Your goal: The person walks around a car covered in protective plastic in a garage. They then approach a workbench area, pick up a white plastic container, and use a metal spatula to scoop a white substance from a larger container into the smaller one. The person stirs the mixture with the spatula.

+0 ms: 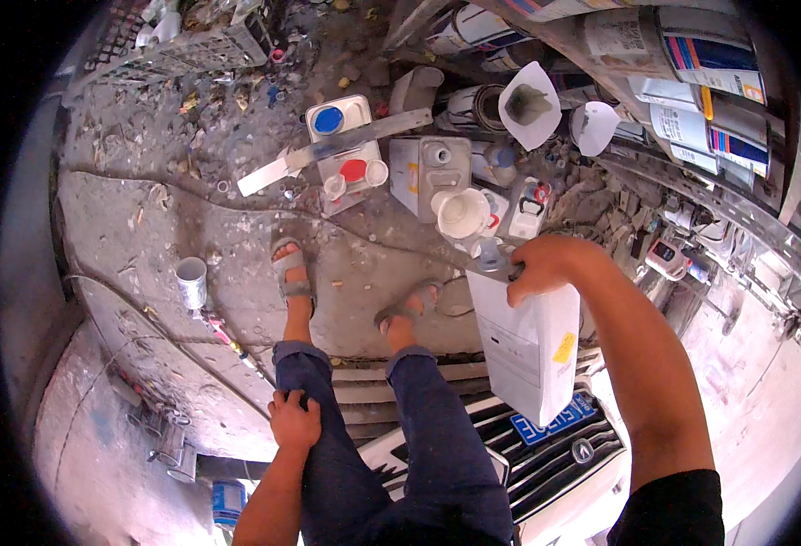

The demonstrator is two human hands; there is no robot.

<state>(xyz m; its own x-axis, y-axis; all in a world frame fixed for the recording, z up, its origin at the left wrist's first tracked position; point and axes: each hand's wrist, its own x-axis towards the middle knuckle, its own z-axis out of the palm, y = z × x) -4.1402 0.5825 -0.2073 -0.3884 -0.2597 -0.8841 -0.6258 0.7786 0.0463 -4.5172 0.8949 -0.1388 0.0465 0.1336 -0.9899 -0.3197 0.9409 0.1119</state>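
My right hand [541, 268] grips the top of a tall white rectangular container [523, 350] with a yellow label, held beside my right leg. My left hand [296, 419] rests on my left trouser leg [332, 464], fingers slightly bent and apart. Just beyond the container stand a white cup [462, 215], a grey can with a spout [441, 173] and a small can with a red cap [529, 207]. Farther forward, a flat stick [268, 168] lies across cans with a blue lid [327, 119] and a red lid [353, 168].
Paint cans [705, 73] fill racks at upper right, with paper funnels [529, 109] below. A cylindrical cup [191, 282], hoses [173, 346] and cable lie left. A crate [191, 55] is upper left. A white vehicle front [555, 491] with a blue plate lies beneath my legs.
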